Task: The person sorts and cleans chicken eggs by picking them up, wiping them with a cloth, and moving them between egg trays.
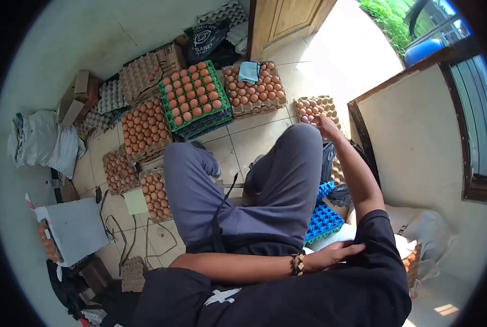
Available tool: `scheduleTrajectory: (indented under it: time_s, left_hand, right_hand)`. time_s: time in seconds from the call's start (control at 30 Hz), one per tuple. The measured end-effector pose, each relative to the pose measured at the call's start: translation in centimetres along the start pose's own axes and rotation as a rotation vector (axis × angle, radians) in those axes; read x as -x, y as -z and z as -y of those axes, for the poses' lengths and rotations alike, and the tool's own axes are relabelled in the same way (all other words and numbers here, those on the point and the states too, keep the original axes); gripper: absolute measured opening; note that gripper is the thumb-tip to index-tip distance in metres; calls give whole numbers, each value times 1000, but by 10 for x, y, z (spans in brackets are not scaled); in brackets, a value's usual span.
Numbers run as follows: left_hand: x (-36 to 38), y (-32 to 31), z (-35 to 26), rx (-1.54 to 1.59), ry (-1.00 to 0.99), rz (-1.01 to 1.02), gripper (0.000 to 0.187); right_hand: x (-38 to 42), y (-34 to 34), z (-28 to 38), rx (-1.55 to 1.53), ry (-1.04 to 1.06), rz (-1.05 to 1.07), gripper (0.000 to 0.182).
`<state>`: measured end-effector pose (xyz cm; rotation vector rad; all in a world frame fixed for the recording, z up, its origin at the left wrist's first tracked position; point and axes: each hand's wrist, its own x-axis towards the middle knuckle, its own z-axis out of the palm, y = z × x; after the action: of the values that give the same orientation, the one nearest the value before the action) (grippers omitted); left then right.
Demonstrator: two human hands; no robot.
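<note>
My right hand [326, 128] reaches past my right knee to a cardboard tray [326, 102] that is partly filled with brown eggs [307, 107]. Its fingers are curled round an egg at the tray's near edge; my knee and the fingers hide part of it. My left arm lies across my waist, with a beaded bracelet at the wrist. Stretched out beside my right sleeve, my left hand [339, 254] holds nothing that I can see. Close below it lies a blue plastic egg tray [324, 220].
Egg-filled stacks stand before me: a green tray [172, 121] on blue ones, and cardboard trays [249, 103] with a light-blue cloth [249, 72] on top. More egg trays [145, 128] are at left. A wooden door [287, 27] stands ajar. Cables [124, 240] lie on the tiles.
</note>
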<state>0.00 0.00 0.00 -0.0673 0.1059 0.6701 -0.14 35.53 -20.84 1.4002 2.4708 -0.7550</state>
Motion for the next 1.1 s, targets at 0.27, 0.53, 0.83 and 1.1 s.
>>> scheduleTrajectory:
  time_s: [0.27, 0.53, 0.83, 1.1]
  left_hand:
    - [60, -6, -102, 310, -171, 179, 53]
    - [179, 132, -246, -767, -593, -560, 36]
    - [221, 202, -295, -601, -697, -937, 31]
    - [212, 212, -293, -564, -648, -1020, 26]
  right_hand:
    - [-137, -25, 46, 108, -1, 75, 32]
    - [-264, -92, 175, 146, 161, -62, 31]
    - [-366, -162, 195, 311, 93, -326, 32]
    - [-331, -99, 192, -272, 27, -230, 34]
